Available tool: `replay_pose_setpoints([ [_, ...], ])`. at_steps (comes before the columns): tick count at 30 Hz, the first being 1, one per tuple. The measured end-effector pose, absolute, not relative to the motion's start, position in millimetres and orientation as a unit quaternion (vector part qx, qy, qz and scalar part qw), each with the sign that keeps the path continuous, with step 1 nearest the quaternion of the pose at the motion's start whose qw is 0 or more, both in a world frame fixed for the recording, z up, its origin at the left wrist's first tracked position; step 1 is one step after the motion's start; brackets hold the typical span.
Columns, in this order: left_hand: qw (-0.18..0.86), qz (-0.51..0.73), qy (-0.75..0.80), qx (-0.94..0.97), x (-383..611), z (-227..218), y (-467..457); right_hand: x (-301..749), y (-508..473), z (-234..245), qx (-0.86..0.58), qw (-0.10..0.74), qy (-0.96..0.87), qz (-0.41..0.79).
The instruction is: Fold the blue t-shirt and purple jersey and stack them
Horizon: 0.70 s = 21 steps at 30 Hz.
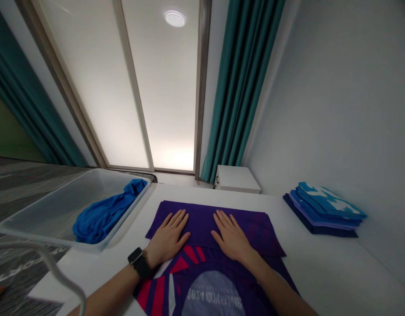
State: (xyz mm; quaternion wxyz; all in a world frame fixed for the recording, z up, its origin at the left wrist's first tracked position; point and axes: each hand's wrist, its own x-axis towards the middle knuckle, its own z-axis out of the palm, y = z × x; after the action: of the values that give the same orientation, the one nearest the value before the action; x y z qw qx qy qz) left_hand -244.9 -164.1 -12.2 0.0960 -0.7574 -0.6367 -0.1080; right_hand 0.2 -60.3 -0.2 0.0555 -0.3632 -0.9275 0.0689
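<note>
A purple T-shirt (202, 265) with red stripes and a pale round print lies spread on the white table (324, 267). Its far part is folded over into a flat band. Flat on the left half of that band rests my left hand (169, 235), fingers spread, with a black watch on the wrist. My right hand (231, 235) presses flat on the band further right, its fingers stretched out too. Neither hand grasps the cloth. The shirt's near end runs out of the bottom of the view.
Left of the table, a clear plastic tub (54, 197) holds a crumpled blue garment (106, 215). A stack of folded clothes (324, 208) sits at the right by the wall. Beyond the table's far edge stands a white cabinet (238, 177). A grey curved tube (54, 265) crosses the lower left.
</note>
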Motion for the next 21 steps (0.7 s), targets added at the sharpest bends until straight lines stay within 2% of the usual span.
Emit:
replay_pose_setpoints([
  [12,0.081,-0.072,-0.635,-0.765,-246.6,-0.1,-162.1,32.6,-46.2,4.0,-0.381,0.053,-0.920,0.071],
  [21,0.045,-0.111,-0.559,-0.821,-160.6,17.9,-111.4,52.1,-32.6,0.0,-0.417,0.109,-0.899,0.075],
])
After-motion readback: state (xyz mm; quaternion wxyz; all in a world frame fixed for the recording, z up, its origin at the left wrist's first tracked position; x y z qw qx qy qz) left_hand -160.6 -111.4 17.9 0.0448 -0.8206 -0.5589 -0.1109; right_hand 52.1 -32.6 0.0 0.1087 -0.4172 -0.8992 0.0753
